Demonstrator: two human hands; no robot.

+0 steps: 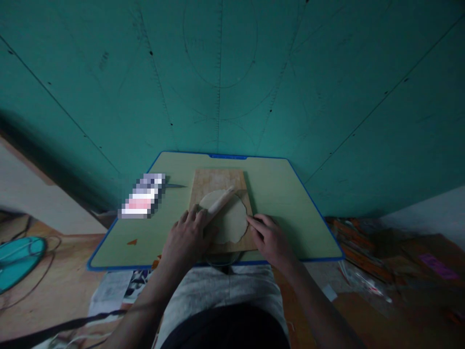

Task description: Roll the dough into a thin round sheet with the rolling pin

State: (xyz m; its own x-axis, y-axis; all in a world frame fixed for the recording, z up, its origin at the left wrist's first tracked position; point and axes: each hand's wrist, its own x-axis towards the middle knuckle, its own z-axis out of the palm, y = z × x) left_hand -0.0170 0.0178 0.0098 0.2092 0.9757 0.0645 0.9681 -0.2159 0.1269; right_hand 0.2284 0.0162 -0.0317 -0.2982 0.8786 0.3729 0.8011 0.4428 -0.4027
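A thin, roughly round sheet of dough (234, 224) lies on a wooden cutting board (218, 178). Slanting across its left part is a light rolling pin (220, 203), its far end pointing up and to the right. My left hand (186, 233) is closed over the near end of the pin, hiding that end and the dough's lower left edge. At the dough's right edge, my right hand (271, 237) pinches the rim between thumb and fingers.
The pale green folding table (290, 208) has a blue rim. On its left lie a knife blade (176, 185), a pixelated item (143, 196) and a small orange scrap (132, 242). A green wall (232, 97) rises behind; cardboard (417, 261) lies at right.
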